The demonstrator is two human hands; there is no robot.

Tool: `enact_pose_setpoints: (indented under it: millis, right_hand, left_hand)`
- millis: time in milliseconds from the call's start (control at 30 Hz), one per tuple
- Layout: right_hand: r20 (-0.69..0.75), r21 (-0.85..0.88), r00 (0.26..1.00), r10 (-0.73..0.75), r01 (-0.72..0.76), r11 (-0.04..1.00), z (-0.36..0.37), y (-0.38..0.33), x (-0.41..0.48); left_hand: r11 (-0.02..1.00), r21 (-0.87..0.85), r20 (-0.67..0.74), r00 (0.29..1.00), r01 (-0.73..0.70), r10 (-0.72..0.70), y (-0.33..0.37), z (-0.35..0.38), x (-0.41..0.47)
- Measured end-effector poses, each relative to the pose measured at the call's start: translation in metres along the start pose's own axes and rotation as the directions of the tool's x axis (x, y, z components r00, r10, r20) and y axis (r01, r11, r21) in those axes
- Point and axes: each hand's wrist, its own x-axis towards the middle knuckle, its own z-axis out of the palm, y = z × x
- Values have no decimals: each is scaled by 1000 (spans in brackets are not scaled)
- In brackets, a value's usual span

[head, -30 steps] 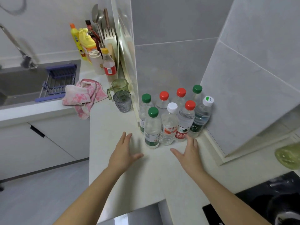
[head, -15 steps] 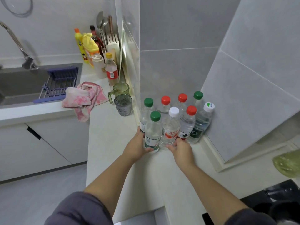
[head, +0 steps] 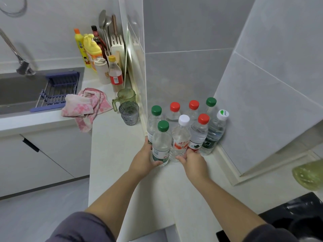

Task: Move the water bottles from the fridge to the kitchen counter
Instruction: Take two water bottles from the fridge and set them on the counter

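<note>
Water bottles [head: 199,135], eight in all, stand clustered in the kitchen counter [head: 113,154] corner, left hand [head: 143,161] gripping the front green-capped bottle [head: 161,142] low, right hand [head: 192,161] pinching the white-capped bottle [head: 180,137] at its base: seemingly final positioning, so a clean release comes next.

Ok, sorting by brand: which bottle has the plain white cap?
The orange-labelled front bottle; the other white cap, far right, has a green mark.

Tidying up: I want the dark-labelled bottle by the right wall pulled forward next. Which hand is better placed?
Right, probably. The right hand holds the white-capped bottle low down, nearer the dark-labelled bottle; the left hand grips the front green-capped bottle at the cluster's opposite end.
</note>
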Motion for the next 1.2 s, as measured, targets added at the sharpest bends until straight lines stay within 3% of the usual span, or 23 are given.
enact_pose_setpoints:
  millis: [133,233,333,500,633,933,1200]
  right_hand:
    - [28,-18,999,-26,27,999,-5,4,-5]
    - [82,-92,992,-91,98,991,-14,8,-12]
    - [93,-193,979,-182,197,961,-26,10,-25]
    - [20,-216,924,-382,377,901,-49,-10,-61]
    - [-89,-251,827,-556,521,816,-62,-47,-94]
    - [-33,-141,638,-769,759,636,-68,-192,-187]
    - [-82,-49,320,-944,945,325,-45,-345,-330]
  left_hand:
    - [1000,19,42,999,-2,1,0,-5,-1]
    - [978,180,92,988,110,-128,-9,-14,-9]
    - [895,424,66,981,139,-184,-18,-32,-36]
    - [732,674,-63,995,104,-83,-14,-71,-104]
    - [654,746,-163,987,126,-4,-6,-111,-155]
    - [581,741,-425,905,337,16,-3,-235,-299]
    - [484,631,-682,731,606,-25,-10,-316,-490]
